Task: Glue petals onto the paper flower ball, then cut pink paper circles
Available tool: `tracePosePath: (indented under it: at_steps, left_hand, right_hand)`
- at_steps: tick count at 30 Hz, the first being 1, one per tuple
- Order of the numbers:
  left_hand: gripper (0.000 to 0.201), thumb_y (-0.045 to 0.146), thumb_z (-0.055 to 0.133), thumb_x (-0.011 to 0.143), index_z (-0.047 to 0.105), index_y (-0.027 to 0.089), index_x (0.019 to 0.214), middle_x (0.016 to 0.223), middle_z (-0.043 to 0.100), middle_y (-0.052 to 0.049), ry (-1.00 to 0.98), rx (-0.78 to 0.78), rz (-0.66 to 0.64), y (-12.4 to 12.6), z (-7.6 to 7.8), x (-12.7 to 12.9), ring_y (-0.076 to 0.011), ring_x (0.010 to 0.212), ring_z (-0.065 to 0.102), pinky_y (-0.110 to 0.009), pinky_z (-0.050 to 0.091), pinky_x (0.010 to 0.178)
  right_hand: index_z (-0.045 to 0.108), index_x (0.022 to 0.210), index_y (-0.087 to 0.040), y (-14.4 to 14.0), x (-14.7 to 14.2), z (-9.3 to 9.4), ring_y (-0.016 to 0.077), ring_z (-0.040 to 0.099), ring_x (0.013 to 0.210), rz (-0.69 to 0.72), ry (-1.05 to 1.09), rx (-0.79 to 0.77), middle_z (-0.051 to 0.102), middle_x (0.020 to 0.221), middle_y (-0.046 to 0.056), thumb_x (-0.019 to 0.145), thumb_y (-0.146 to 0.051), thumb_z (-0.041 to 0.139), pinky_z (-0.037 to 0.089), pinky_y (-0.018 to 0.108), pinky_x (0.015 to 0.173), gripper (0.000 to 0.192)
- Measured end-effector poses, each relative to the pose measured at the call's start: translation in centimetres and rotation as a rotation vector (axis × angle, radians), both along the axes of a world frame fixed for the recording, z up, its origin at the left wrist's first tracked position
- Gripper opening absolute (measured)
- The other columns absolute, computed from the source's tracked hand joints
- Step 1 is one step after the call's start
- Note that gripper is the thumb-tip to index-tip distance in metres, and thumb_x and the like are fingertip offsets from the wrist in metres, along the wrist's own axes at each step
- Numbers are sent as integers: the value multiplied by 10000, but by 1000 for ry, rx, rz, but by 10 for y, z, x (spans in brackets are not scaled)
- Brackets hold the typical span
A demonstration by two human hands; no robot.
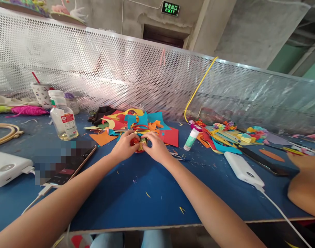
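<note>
My left hand (124, 146) and my right hand (155, 147) meet over the blue table, fingers closed round a small red and yellow paper flower (142, 144). The fingertips cover part of it, so its full shape is hidden. Just behind the hands lies a heap of cut coloured paper, with a red sheet (170, 136), a blue sheet (155, 120) and an orange piece (103, 138). Right of my right hand stands a slightly tilted white and green glue stick (190, 140).
On the left are a bottle (63, 119), a phone (72, 163) and a white power bank (10, 168). At right lie another power bank (243, 168), a dark phone (263, 161) and paper flowers (256, 132). A co-worker's arm (307, 184) rests there. A perforated metal panel (121, 75) stands behind.
</note>
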State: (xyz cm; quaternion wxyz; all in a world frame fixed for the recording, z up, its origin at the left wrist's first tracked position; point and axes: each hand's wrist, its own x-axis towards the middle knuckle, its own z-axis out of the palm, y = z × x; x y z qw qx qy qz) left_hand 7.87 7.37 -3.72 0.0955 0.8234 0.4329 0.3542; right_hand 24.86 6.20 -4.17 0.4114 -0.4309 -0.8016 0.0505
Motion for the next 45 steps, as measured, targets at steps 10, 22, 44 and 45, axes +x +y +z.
tracePosePath:
  at_steps: [10, 22, 44, 45]
  left_hand:
    - [297, 288, 563, 855, 556, 164, 1125, 1287, 489, -99, -16, -19, -27, 3, -5, 1, -261, 1169, 471, -501, 393, 965]
    - [263, 328, 535, 873, 586, 166, 1074, 1246, 525, -94, -54, -69, -24, 7, -4, -1, -240, 1129, 504, -473, 419, 943]
    - [258, 265, 563, 858, 581, 171, 1098, 1300, 487, -93, -69, -128, -6, 7, 1, -3, -254, 1173, 472, -493, 397, 971]
    - [257, 265, 562, 858, 582, 173, 1097, 1302, 485, -93, -68, -131, -5, 7, 1, -3, -253, 1172, 473, -491, 399, 970]
  right_hand:
    - [536, 1063, -176, 1, 0, -1, 240, 517, 1103, 6, 4, -44, 551, 1106, 104, 735, -142, 560, 426, 409, 956, 331]
    - [527, 1022, -199, 0, 0, -2, 227, 521, 1090, 26, 12, -36, 542, 1083, 86, 741, -145, 551, 435, 407, 945, 287]
    - [504, 1040, -188, 0, -1, -2, 227, 485, 1133, 43, 28, -100, 520, 1115, 90, 709, -116, 574, 419, 399, 947, 346]
    - [504, 1040, -190, 0, -1, -2, 226, 484, 1135, 43, 30, -105, 519, 1116, 87, 706, -116, 577, 417, 397, 948, 350]
